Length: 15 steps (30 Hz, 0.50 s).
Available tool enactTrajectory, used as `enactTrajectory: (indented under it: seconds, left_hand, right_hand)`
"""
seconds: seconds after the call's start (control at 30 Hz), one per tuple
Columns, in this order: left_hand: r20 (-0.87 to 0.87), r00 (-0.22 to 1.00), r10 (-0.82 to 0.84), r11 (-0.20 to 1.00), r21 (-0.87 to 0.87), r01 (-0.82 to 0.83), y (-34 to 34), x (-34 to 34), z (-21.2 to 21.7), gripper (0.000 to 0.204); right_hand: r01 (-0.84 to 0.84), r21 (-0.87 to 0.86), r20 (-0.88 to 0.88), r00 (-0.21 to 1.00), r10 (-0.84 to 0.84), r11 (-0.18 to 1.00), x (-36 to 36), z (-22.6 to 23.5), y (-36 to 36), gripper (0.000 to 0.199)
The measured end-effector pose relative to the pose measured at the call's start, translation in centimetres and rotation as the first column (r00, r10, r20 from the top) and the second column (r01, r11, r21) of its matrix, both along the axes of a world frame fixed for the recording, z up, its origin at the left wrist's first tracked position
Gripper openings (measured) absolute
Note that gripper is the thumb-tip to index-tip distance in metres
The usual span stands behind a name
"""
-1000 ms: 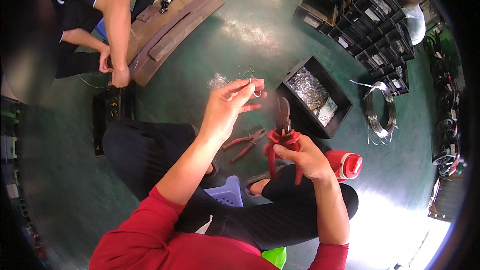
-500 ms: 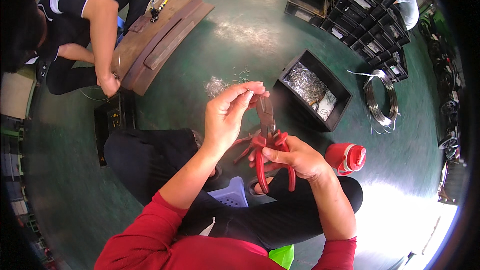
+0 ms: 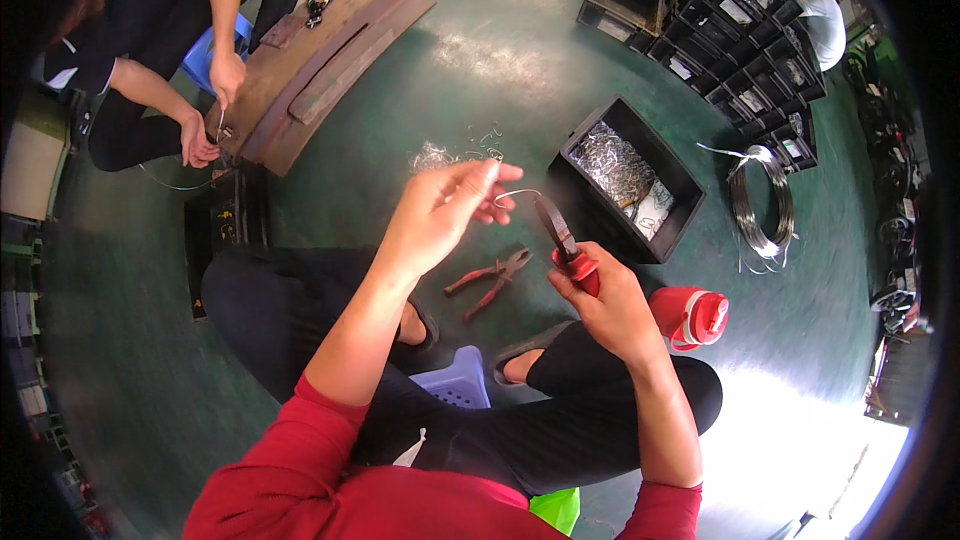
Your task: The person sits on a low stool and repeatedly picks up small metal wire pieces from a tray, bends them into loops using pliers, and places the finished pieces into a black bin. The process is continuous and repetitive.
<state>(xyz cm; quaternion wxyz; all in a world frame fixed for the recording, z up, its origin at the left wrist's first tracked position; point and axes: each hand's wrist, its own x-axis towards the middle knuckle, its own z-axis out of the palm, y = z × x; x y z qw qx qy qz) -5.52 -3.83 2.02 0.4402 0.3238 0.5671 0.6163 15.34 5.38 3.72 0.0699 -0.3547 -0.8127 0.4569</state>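
Note:
My right hand [image 3: 612,302] grips red-handled pliers [image 3: 560,230], whose handles are mostly hidden in the palm. A short, curved piece of wire [image 3: 520,192] extends from the plier jaws toward my left hand. My left hand [image 3: 440,215] is beside the wire's bent end, thumb and forefinger stretched forward and fingers partly apart. Its fingertips are very near the wire, perhaps touching it. On the floor below my hands lies a second pair of red-handled pliers [image 3: 497,278], jaws toward the right.
A black crate [image 3: 660,155] holds bent wire pieces. A wire coil [image 3: 762,205] and red jug [image 3: 690,317] lie to the right; stacked black crates [image 3: 735,40] stand behind. Loose wire bits [image 3: 440,155] lie ahead. At left, another person works at a rusty steel beam [image 3: 330,60].
My left fingers have loosened from their pinch and the curved wire now shows. The pliers have turned and their handles have come together in my right hand. The co-worker's hands have moved.

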Motion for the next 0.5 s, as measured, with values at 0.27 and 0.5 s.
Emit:
enactTrajectory:
  seconds: [0.27,0.5]
  left_hand:
    - [-0.085,0.996,-0.018,0.998,-0.064,0.013,0.0,1.7,0.5,0.016]
    - [-0.496,0.860,0.116,0.993,0.071,-0.093,0.0,2.9,-0.5,0.013]
  right_hand:
    - [0.023,0.020,0.026,0.999,-0.024,1.000,0.4,-0.3,0.2,0.029]
    - [0.032,-0.092,0.092,0.995,-0.024,0.995,0.5,0.1,0.4,0.038]
